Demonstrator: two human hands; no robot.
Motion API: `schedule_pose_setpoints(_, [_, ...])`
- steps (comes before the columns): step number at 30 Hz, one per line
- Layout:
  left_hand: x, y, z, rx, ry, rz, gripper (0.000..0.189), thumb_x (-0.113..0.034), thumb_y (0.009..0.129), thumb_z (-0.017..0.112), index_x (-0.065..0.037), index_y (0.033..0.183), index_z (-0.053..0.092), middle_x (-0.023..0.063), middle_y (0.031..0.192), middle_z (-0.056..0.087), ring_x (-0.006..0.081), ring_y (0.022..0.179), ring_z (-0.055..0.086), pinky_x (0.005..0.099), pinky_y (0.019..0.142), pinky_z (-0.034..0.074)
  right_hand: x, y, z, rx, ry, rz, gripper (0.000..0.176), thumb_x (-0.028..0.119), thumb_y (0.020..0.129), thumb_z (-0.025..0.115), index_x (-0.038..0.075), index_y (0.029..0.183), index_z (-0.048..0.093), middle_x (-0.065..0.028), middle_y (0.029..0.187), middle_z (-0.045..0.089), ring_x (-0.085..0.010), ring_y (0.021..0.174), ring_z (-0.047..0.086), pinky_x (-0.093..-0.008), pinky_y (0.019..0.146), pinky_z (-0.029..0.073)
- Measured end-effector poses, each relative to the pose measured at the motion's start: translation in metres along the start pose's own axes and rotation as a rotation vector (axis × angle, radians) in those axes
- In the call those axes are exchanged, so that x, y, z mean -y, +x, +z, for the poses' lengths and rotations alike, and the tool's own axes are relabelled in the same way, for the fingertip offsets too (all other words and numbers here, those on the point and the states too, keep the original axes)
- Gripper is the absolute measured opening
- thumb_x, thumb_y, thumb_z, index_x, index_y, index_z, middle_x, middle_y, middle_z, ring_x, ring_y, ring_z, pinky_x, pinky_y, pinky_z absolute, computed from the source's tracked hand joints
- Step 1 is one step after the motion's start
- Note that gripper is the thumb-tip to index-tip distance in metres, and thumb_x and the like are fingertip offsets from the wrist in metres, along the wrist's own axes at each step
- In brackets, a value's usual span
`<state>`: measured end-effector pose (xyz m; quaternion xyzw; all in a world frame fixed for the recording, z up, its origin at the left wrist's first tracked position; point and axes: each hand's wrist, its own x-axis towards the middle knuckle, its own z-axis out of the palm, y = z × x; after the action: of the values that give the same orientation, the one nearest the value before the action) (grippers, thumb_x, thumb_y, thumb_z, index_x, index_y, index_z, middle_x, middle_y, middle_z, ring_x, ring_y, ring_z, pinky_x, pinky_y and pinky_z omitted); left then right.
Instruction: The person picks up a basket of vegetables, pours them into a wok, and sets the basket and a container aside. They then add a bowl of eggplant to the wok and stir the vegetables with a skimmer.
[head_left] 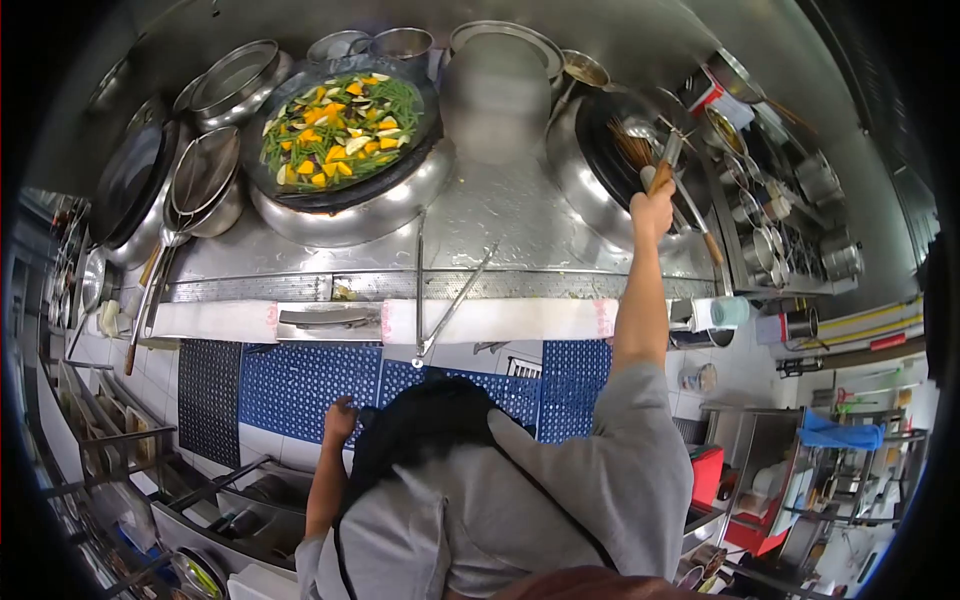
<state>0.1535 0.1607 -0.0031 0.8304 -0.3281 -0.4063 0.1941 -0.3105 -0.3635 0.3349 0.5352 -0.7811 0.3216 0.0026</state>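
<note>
My right hand is closed at the right wok, around a wooden handle. A bamboo brush lies in that wok just beyond my fingers; whether the handle belongs to it is unclear. A ladle with a wooden end leans over the wok's right rim. My left hand hangs low over the blue floor mat, its fingers curled and too small to make out. In the left wok is a mix of green beans, orange pieces and pale slices.
A swivel tap reaches over the counter's front edge. Strainers and a pot stand at the left, with long handles jutting forward. White cloths line the front edge. Hanging pots and shelves are at the right.
</note>
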Motion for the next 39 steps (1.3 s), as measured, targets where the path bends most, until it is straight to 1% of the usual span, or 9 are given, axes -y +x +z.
schedule_pose_setpoints(4, [0.021, -0.023, -0.007, -0.008, 0.187, 0.032, 0.046, -0.023, 0.076, 0.067, 0.0, 0.116, 0.067, 0.0255, 0.119, 0.064, 0.0395, 0.113, 0.061, 0.0442, 0.096, 0.049, 0.022, -0.001, -0.002, -0.23, 0.349, -0.201, 0.065, 0.019, 0.078, 0.061, 0.007, 0.139, 0.041, -0.0285, 0.112, 0.064, -0.0418, 0.111, 0.06, -0.0489, 0.099, 0.043])
schedule_pose_setpoints(5, [0.028, -0.028, -0.011, 0.009, 0.132, -0.04, 0.045, -0.022, 0.075, 0.068, -0.001, 0.115, 0.068, 0.0244, 0.119, 0.064, 0.0394, 0.113, 0.061, 0.0445, 0.097, 0.048, 0.027, -0.001, 0.003, -0.324, 0.387, -0.301, 0.06, 0.02, 0.079, 0.062, 0.005, 0.135, 0.047, -0.024, 0.099, 0.067, -0.035, 0.091, 0.068, -0.0445, 0.086, 0.051])
schedule_pose_setpoints(7, [0.045, -0.038, -0.016, 0.016, 0.122, -0.123, 0.046, -0.023, 0.075, 0.068, -0.001, 0.115, 0.068, 0.0246, 0.118, 0.065, 0.0391, 0.113, 0.061, 0.0445, 0.097, 0.048, 0.05, -0.009, -0.002, -0.112, 0.371, -0.199, 0.063, 0.016, 0.079, 0.061, 0.005, 0.138, 0.044, -0.0242, 0.104, 0.067, -0.0385, 0.093, 0.067, -0.0454, 0.086, 0.051])
schedule_pose_setpoints(9, [0.094, -0.041, -0.011, -0.072, 0.084, -0.136, 0.046, -0.023, 0.073, 0.069, -0.003, 0.115, 0.069, 0.0235, 0.115, 0.067, 0.0388, 0.111, 0.063, 0.0442, 0.096, 0.049, 0.089, -0.034, -0.025, 0.225, 0.599, -0.089, 0.06, 0.009, 0.08, 0.057, 0.003, 0.139, 0.043, -0.0143, 0.083, 0.064, -0.0256, 0.058, 0.064, -0.0377, 0.053, 0.052])
schedule_pose_setpoints(12, [0.113, -0.054, -0.012, -0.09, -0.111, -0.303, 0.047, -0.021, 0.073, 0.07, -0.003, 0.116, 0.069, 0.0225, 0.114, 0.068, 0.0384, 0.111, 0.063, 0.0441, 0.096, 0.049, 0.119, -0.069, -0.018, 0.443, 0.967, -0.171, 0.056, 0.003, 0.082, 0.054, 0.001, 0.137, 0.043, -0.0049, 0.069, 0.053, -0.0119, 0.04, 0.048, -0.029, 0.034, 0.038])
schedule_pose_setpoints(22, [0.106, -0.084, 0.003, -0.182, -0.082, -0.231, 0.045, -0.024, 0.075, 0.068, 0.0, 0.113, 0.069, 0.0243, 0.112, 0.068, 0.0381, 0.11, 0.063, 0.0424, 0.095, 0.049, 0.184, -0.195, -0.011, 1.09, 0.931, -0.212, 0.07, -0.001, 0.085, 0.056, 0.018, 0.15, 0.036, -0.0039, 0.075, 0.058, -0.0098, 0.045, 0.049, -0.0256, 0.036, 0.039])
schedule_pose_setpoints(29, [0.125, -0.07, -0.006, -0.224, -0.233, -0.263, 0.042, -0.018, 0.076, 0.067, 0.002, 0.114, 0.068, 0.0243, 0.108, 0.069, 0.037, 0.104, 0.067, 0.0412, 0.091, 0.052, 0.246, -0.181, 0.058, 1.1, 0.834, -0.278, 0.074, -0.002, 0.082, 0.054, 0.017, 0.151, 0.035, -0.0026, 0.067, 0.054, -0.0104, 0.042, 0.046, -0.0279, 0.034, 0.037])
schedule_pose_setpoints(38, [0.169, -0.085, -0.006, -0.29, -0.235, -0.288, 0.046, -0.014, 0.075, 0.069, 0.002, 0.118, 0.066, 0.0229, 0.107, 0.07, 0.0326, 0.101, 0.068, 0.0393, 0.089, 0.051, 0.267, -0.159, 0.068, 0.714, 0.601, -0.45, 0.078, 0.0, 0.079, 0.052, 0.014, 0.153, 0.032, -0.0077, 0.058, 0.058, -0.0165, 0.039, 0.052, -0.0345, 0.034, 0.04])
schedule_pose_setpoints(39, [0.158, -0.094, -0.016, -0.271, -0.208, -0.309, 0.046, -0.012, 0.075, 0.069, 0.002, 0.119, 0.066, 0.022, 0.095, 0.072, 0.0294, 0.087, 0.071, 0.0384, 0.078, 0.054, 0.268, -0.158, 0.079, 0.675, 0.555, -0.464, 0.077, 0.0, 0.079, 0.052, 0.014, 0.152, 0.033, -0.0081, 0.058, 0.058, -0.0171, 0.039, 0.052, -0.0349, 0.035, 0.04])
